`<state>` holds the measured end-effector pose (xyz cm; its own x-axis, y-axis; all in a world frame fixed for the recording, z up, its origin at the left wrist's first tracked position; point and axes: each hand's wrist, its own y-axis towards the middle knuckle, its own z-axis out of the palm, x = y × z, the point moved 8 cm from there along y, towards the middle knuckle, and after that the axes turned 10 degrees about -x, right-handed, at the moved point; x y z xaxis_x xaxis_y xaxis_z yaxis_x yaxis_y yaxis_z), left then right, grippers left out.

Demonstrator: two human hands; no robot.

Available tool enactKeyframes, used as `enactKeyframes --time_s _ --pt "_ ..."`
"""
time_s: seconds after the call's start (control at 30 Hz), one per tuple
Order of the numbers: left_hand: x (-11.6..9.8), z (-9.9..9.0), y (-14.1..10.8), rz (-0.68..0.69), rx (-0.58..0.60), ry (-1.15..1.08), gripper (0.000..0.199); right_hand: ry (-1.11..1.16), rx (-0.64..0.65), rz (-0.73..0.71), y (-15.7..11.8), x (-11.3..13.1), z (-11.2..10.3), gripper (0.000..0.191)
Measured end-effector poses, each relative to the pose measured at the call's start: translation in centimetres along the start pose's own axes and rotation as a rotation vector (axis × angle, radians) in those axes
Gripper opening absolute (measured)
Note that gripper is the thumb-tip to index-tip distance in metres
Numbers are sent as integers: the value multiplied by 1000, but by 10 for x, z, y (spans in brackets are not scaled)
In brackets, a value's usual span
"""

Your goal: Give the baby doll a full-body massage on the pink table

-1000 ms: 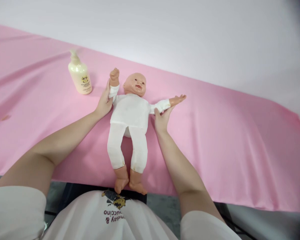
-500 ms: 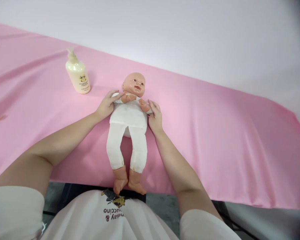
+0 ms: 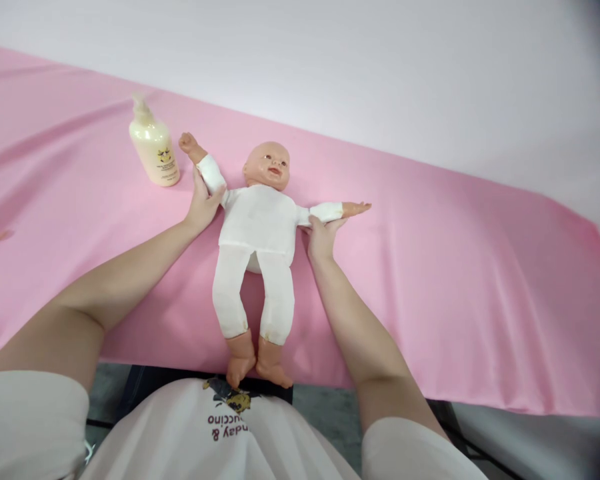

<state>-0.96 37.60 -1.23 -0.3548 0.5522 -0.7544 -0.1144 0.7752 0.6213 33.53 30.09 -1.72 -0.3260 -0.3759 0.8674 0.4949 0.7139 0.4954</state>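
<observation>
A baby doll with a bald head and a white cloth body lies face up, its feet toward me. Its two arms are stretched out to the sides. My left hand is closed round the doll's arm on the left, thumb near the elbow and fingers partly hidden behind the sleeve. On the other side, my right hand grips the doll's arm on the right from below, with some fingers hidden under the sleeve. The doll's legs lie straight and untouched.
A cream-coloured pump bottle stands to the left of the doll, close to its raised hand. Pink cloth covers the table, with folds at both sides. Behind it rises a white surface.
The doll's arms were folded over its chest and are now spread outward, the left one up and the right one sideways. My hands moved slightly outward with them.
</observation>
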Motion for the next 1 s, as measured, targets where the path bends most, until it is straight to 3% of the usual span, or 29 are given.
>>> enactKeyframes --time_s 0.1,0.23,0.57,0.8,1.0 --pt "0 -3 1 -21 -19 -22 99 9 -68 63 -1 5 -8 121" --pt "-5 -5 0 -41 -13 -27 96 67 22 155 -5 10 1 117" --pt "-57 6 -11 241 136 117 82 -10 109 -17 -15 43 6 88" --pt "-65 14 -19 288 217 238 59 -183 157 -287 -21 61 9 64" --pt "-62 19 -21 297 239 247 49 -239 200 -318 -22 57 16 44"
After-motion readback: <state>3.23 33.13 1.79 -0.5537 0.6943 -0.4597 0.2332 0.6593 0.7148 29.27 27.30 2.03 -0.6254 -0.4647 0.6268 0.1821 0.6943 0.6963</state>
